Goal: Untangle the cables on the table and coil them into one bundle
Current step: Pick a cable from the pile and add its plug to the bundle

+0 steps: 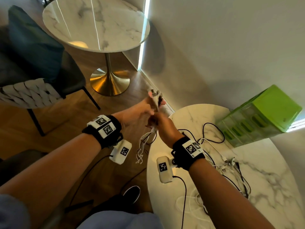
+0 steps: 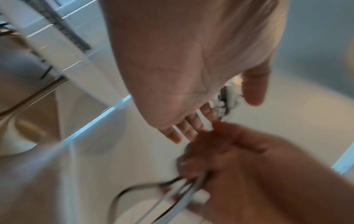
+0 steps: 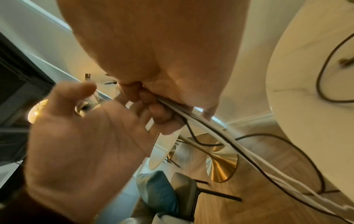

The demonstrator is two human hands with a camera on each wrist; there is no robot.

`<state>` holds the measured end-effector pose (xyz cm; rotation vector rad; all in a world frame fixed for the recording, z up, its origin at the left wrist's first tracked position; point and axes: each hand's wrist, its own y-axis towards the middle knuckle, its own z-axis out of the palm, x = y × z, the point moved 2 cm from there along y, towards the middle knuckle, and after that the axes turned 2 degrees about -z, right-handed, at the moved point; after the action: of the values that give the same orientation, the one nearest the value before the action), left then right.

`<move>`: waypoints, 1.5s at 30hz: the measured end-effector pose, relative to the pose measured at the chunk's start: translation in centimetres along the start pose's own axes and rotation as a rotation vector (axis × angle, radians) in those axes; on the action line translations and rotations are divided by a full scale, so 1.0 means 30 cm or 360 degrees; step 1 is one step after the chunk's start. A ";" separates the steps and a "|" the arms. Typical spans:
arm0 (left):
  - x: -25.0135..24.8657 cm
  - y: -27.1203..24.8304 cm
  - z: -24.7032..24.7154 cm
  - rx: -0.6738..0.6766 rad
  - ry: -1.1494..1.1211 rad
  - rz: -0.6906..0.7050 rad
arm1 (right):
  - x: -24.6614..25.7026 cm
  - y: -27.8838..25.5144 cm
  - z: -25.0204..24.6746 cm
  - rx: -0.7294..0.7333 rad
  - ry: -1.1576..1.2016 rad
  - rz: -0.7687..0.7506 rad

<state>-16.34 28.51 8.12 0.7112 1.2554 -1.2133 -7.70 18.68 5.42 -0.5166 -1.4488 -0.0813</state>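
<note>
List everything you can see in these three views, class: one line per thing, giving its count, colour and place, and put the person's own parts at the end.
Cables: several, white and black, some loose on the near table, some lifted in the hands.
Near table: one, white marble, round, at the right.
Far table: one, white marble top on a gold pedestal, beside the wall.
Storage box: one, green, at the near table's far edge.
Chair: one, dark, with a woven white cushion, at the left.
Wrist units: two, white with black markers, one under each wrist.
Shoe: one, black with a white sole, on the wooden floor.
Left hand: holds the cables' plug ends up.
Right hand: grips the cables just below.
</note>
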 end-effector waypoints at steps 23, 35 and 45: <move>0.403 0.093 0.113 0.0674 0.1559 -0.0696 | -0.012 -0.284 -0.263 -0.0523 0.0460 -0.0091; 0.177 0.318 0.597 0.0514 0.0681 -0.0060 | -0.089 -0.471 -0.457 -0.0460 -0.0149 0.0108; 0.232 0.524 0.717 -0.0005 0.0794 -0.0089 | -0.200 -0.447 -0.730 -0.0497 -0.0363 0.0255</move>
<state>4.38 11.01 3.34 1.0224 1.6930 -1.1134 6.87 -3.16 2.80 -0.9200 -1.6204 -0.1254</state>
